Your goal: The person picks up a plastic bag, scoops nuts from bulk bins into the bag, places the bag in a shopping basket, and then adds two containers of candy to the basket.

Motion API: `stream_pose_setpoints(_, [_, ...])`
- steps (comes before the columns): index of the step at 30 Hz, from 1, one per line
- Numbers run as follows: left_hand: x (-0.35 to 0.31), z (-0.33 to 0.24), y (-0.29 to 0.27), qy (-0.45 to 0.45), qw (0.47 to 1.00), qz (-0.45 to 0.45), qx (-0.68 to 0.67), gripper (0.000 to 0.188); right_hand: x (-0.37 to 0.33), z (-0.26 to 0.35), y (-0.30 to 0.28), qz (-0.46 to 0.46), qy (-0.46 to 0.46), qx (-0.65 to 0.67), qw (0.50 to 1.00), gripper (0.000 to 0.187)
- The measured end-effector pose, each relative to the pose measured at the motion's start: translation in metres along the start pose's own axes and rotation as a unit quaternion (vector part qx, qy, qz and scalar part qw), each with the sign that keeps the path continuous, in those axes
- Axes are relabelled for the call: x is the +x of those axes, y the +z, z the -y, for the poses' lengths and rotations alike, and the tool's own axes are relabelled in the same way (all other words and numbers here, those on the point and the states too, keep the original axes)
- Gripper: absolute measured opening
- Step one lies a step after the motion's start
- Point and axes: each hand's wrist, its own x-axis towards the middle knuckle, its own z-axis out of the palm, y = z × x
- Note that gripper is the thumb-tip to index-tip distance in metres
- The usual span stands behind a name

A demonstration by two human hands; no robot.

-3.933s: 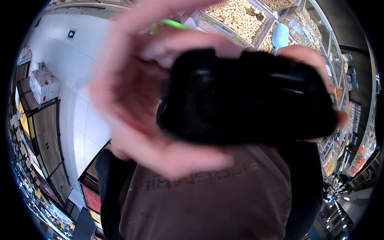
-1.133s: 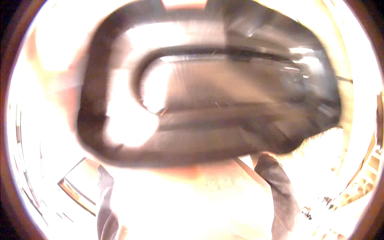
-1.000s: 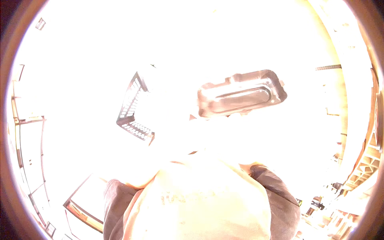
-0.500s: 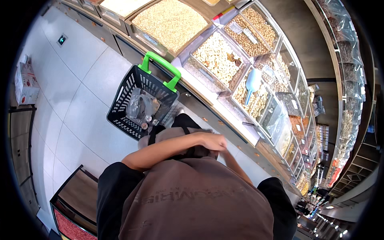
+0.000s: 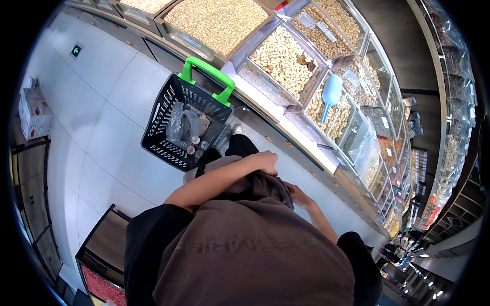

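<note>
Bunched brown cloth [image 5: 260, 189] lies at my waist, below the shirt front; whether it is a bag or a garment I cannot tell. My left hand [image 5: 266, 162] is closed at its upper edge, the forearm crossing my body. At the cloth's right edge, my right hand [image 5: 299, 196] has its fingers bent against it, the tips partly hidden. Ahead and to the left of both hands stands a dark grey shopping basket [image 5: 153, 126] with a raised green handle. Inside the basket are a clear plastic bag [image 5: 176, 122] and small bottles or jars [image 5: 191, 150].
A slanting counter of clear bins runs along the right, with peanuts [image 5: 283, 61], a grain bin [image 5: 217, 25] and a light-blue scoop [image 5: 332, 92] on a bin. A white carton [image 5: 35, 115] stands far left. At lower left is a display stand [image 5: 104, 239]. Pale tiles cover the floor.
My hands have come apart: the left moved slightly left and up, the right now shows at the cloth's right edge. More bunched cloth is visible between them. The view has shifted slightly.
</note>
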Motion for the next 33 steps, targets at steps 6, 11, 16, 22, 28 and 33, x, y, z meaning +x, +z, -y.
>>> stream_pose_setpoints(6, [0.005,0.024,0.0,-0.047,0.988,0.143,-0.044,0.048,0.003,0.076,0.011,0.065,0.086,-0.147,0.983,0.06])
stream_pose_setpoints(11, [0.003,0.026,-0.012,-0.029,0.995,0.003,-0.097,0.04,0.025,0.091,-0.001,0.068,0.142,-0.11,0.981,0.058])
stream_pose_setpoints(16, [-0.01,0.039,-0.025,-0.056,0.985,-0.074,-0.146,0.034,0.044,0.124,-0.025,0.132,0.213,-0.165,0.954,0.058])
stream_pose_setpoints(22, [-0.016,0.054,-0.049,-0.16,0.974,-0.076,-0.144,0.044,0.12,0.116,-0.062,0.172,-0.151,-0.386,0.893,0.056])
stream_pose_setpoints(28, [0.005,0.082,-0.071,-0.161,0.965,0.001,-0.208,0.038,0.16,0.14,-0.074,0.207,0.063,-0.284,0.934,0.055])
stream_pose_setpoints(33, [0.02,0.094,-0.106,-0.169,0.924,-0.113,-0.324,0.024,0.209,0.152,-0.076,0.231,-0.079,-0.513,0.823,0.035])
